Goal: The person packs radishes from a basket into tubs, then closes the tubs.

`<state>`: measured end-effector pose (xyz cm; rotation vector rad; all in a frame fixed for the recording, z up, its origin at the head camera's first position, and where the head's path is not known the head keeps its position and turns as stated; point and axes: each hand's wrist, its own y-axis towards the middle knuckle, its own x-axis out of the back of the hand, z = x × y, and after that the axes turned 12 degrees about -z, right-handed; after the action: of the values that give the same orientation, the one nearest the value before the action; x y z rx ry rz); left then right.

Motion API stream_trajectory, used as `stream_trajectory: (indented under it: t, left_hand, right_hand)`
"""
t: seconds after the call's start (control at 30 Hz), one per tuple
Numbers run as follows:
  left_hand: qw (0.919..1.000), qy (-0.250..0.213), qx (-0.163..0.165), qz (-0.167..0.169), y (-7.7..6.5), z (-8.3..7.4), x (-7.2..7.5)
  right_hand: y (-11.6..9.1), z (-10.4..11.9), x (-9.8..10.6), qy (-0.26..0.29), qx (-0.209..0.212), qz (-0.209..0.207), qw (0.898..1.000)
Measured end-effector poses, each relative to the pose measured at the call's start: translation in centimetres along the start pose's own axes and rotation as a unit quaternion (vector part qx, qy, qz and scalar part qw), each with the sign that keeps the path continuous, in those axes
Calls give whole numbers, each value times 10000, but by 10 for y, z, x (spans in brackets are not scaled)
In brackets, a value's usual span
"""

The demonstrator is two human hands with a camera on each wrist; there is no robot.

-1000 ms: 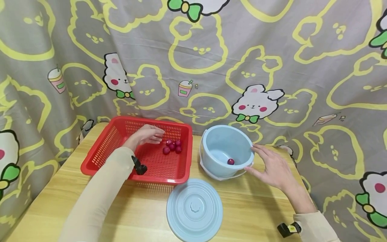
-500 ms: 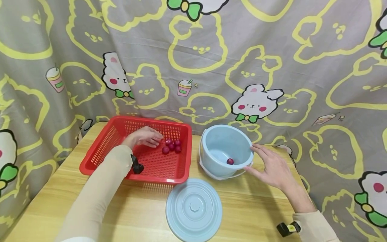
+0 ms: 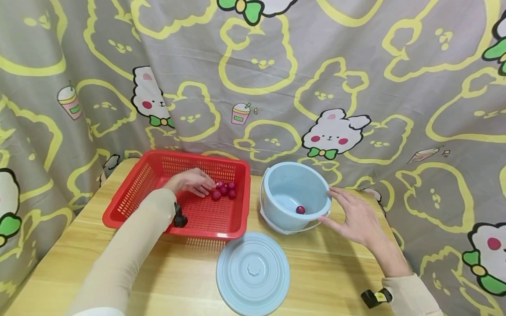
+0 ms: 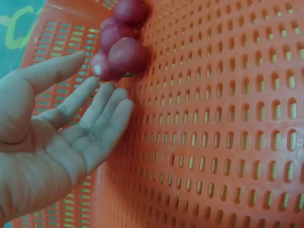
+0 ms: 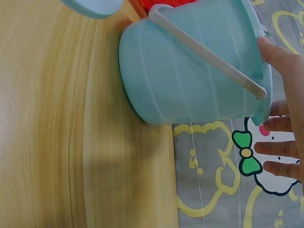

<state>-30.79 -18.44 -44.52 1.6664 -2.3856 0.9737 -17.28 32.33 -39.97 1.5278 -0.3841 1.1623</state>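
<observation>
My left hand (image 3: 191, 181) reaches into the red basket (image 3: 130, 193), fingers spread and slightly bent, with nothing in them. Just beyond its fingertips lies a cluster of several round dark-red fruits (image 3: 223, 190), plum-like. The left wrist view shows the fingertips close beside the nearest fruit (image 4: 127, 56); whether they touch cannot be told. At the right, a light-blue bucket (image 3: 276, 217) stands upright with one such fruit (image 3: 300, 210) at its bottom. My right hand (image 3: 357, 217) rests its thumb and fingertips against the bucket's rim, fingers mostly straight.
In front of the basket and bucket, a round light-blue lid (image 3: 253, 274) lies flat on the wooden table (image 3: 332, 281). The bucket's pale handle (image 5: 204, 50) hangs down along its side. A patterned grey curtain (image 3: 269, 105) hangs right behind the table.
My left hand has moved slightly right and down, closer to the fruits in the basket. The right hand stays at the bucket's rim.
</observation>
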Motion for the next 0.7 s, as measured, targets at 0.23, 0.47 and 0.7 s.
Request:
stream_trajectory:
  t: [0.23, 0.47, 0.7]
  left_hand:
    - [9998, 93, 59, 180, -2, -3, -4]
    - [9995, 174, 58, 241, -3, -5, -7]
    - [9991, 237, 120, 326, -1, -4, -10]
  right_hand:
    - [1, 0, 1, 0, 35, -34, 10000]
    - [0, -1, 1, -22, 25, -49, 10000]
    - [0, -1, 0, -25, 40, -55, 10000]
